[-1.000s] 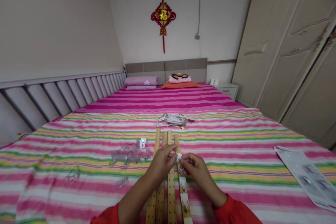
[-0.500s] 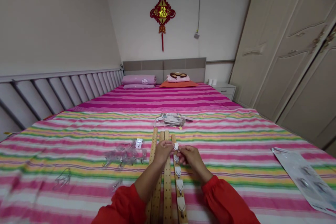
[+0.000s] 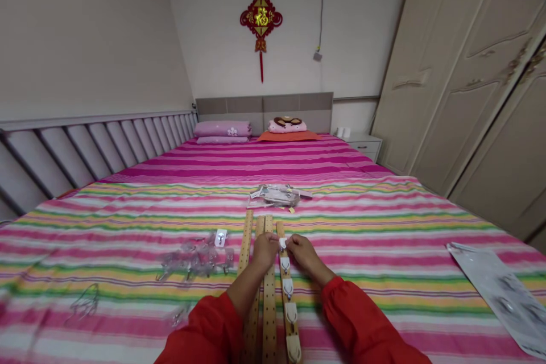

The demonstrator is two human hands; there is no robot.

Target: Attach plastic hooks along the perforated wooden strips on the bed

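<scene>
1. With fingers bent in and tips nearly together on left hand (image 3: 265, 250) and right hand (image 3: 302, 251), pinching a small white hook (image 3: 282, 244) by its sides. Can't tell how tight.
2. Right by the far end of the wooden strip (image 3: 280, 230), ahead of a row of more hooks (image 3: 290, 313).
3. Could end up crooked on the strip if pushed harder by one hand. Could slip off it if let go too soon.
4. Past the strip, high up: gold "福" on a red hanging (image 3: 261, 17). Right of the strip: pale pack (image 3: 484, 273), too blurry to read.
</scene>
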